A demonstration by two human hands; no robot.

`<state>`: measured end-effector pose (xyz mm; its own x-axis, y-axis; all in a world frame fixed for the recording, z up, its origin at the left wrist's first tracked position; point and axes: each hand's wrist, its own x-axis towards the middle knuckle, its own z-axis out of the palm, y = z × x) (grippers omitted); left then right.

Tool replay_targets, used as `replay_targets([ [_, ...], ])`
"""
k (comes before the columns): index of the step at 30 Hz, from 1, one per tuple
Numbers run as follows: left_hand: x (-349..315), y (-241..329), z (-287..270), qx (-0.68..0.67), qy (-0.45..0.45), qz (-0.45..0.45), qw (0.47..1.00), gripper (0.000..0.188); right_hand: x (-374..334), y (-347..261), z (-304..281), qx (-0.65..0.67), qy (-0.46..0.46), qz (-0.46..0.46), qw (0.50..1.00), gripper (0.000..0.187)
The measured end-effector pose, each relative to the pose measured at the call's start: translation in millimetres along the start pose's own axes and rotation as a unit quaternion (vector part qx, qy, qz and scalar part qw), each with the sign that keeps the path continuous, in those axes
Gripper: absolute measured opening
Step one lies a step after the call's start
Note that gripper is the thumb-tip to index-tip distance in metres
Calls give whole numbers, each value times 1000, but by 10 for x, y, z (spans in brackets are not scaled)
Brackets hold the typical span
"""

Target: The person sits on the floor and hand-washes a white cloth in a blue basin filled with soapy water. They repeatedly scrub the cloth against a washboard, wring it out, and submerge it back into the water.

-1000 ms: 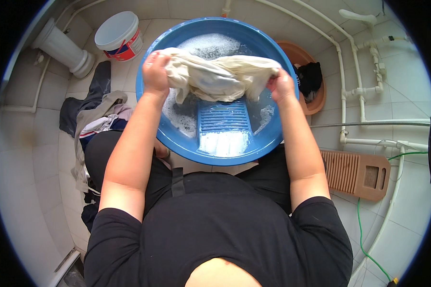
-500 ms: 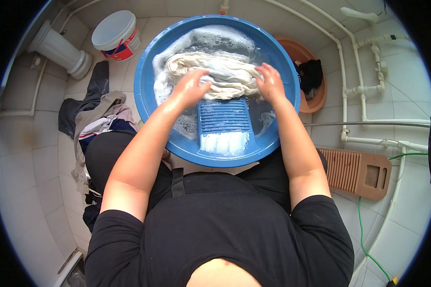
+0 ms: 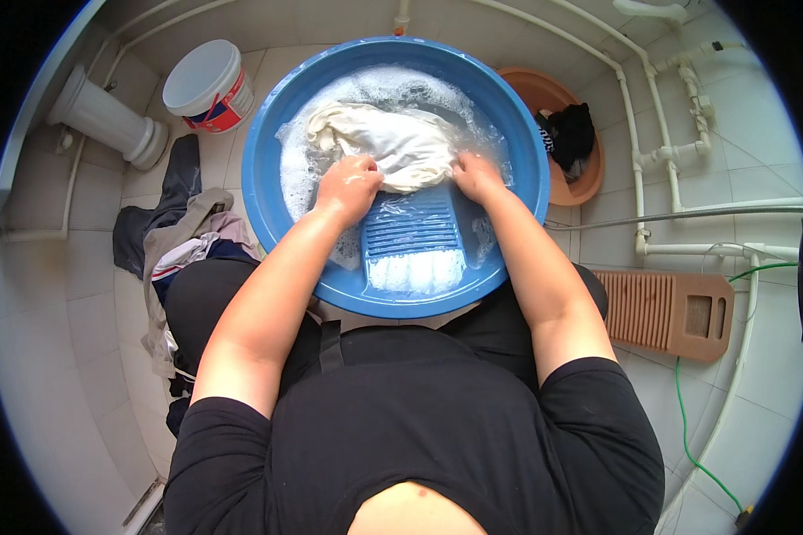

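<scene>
A wet cream-white garment [image 3: 397,143] lies bunched in soapy water inside a large blue basin [image 3: 259,209]. My left hand [image 3: 350,187] is closed on the garment's near left edge, its fingertips partly hidden. Gripping the right end of the cloth is my right hand [image 3: 478,175], fingers curled. Just below the cloth, a ribbed blue washboard [image 3: 412,227] forms part of the basin's near side, with water pooled at its lower end. White suds ring the far and left sides of the water.
An orange basin [image 3: 589,183] with dark clothes [image 3: 569,134] stands at the right rear. A brown washboard [image 3: 665,312] lies right of my knee, near a green cord [image 3: 687,428]. Piled clothes [image 3: 187,223] lie at left, below a white bucket [image 3: 207,85]. White pipes [image 3: 638,160] line the wall.
Both hands have come down and closed on the garment, drawing inward and nearer. The cloth has gone from a twisted roll to a smoother, wider bunch.
</scene>
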<state>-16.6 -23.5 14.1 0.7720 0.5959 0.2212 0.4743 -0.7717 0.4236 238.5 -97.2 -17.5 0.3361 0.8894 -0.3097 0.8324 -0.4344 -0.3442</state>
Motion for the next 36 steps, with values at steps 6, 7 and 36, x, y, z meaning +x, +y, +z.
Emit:
replay_targets([
  [6, 131, 172, -449, -178, 125, 38, 975, 9, -434, -627, -236, 115, 131, -234, 956, 44],
  [7, 166, 249, -534, -201, 133, 55, 969, 10, -488, -677, -165, 55, 162, -227, 959, 52],
  [36, 134, 126, -573, -908, -34, -101, 406, 49, -207, -192, -463, 322, -183, -151, 917, 41],
])
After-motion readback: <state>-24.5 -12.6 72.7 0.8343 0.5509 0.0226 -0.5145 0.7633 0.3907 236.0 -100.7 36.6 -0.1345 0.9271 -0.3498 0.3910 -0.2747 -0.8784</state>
